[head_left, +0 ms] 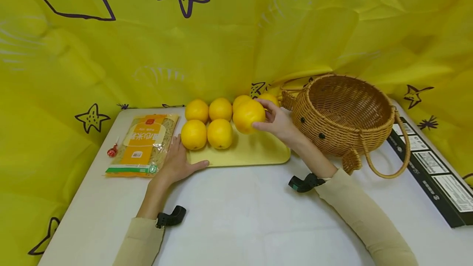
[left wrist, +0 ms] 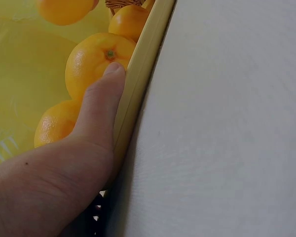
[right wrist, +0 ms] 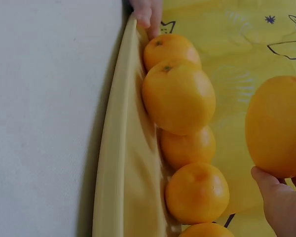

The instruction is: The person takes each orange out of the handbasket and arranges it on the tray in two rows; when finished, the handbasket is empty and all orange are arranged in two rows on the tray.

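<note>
My right hand grips an orange between thumb and fingers, raised above the right part of a pale yellow tray. In the right wrist view the held orange hangs clear of the others. My left hand rests at the tray's left end, its fingers straight and its thumb stretched along the near edge. Beside those fingers sits a front orange, with another orange to its right. Several more, such as a back-row orange, stand behind; the held one partly hides some.
A wicker basket with handles stands right of the tray, its visible inside bare. Beyond it lies a black-and-white box. To the left are a bag of grain and a small red wrapped item. A yellow cloth hangs behind.
</note>
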Available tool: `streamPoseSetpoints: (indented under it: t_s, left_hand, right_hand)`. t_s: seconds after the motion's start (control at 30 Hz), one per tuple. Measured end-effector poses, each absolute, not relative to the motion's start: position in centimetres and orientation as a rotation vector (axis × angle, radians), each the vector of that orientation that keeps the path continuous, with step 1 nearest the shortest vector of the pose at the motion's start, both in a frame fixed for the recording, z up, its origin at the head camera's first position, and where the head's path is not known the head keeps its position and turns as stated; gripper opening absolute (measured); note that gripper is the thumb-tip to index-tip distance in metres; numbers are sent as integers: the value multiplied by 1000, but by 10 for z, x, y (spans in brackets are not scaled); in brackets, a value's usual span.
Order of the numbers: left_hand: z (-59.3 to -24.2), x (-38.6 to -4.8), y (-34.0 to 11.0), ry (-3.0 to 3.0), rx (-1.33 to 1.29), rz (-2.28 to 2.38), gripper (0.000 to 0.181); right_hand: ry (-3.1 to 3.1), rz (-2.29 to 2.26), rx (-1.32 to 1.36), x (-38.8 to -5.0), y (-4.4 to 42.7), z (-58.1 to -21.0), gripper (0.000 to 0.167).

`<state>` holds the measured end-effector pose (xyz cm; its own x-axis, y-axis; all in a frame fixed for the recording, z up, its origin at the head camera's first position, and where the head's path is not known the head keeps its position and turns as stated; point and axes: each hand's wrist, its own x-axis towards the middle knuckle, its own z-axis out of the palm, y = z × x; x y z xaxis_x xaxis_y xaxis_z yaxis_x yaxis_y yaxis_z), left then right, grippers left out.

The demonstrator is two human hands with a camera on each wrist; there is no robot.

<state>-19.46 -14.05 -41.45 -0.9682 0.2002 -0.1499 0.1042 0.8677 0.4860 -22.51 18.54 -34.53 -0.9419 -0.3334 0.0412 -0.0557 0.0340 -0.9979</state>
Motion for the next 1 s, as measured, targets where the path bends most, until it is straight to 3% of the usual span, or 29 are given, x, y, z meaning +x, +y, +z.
streamPoseSetpoints:
  t_s: [1.0]
  left_hand:
    - [-416,-194,-143,2852,255,734,125]
  right_hand:
    - [2383,-1564,-347,-238,183,-380,81]
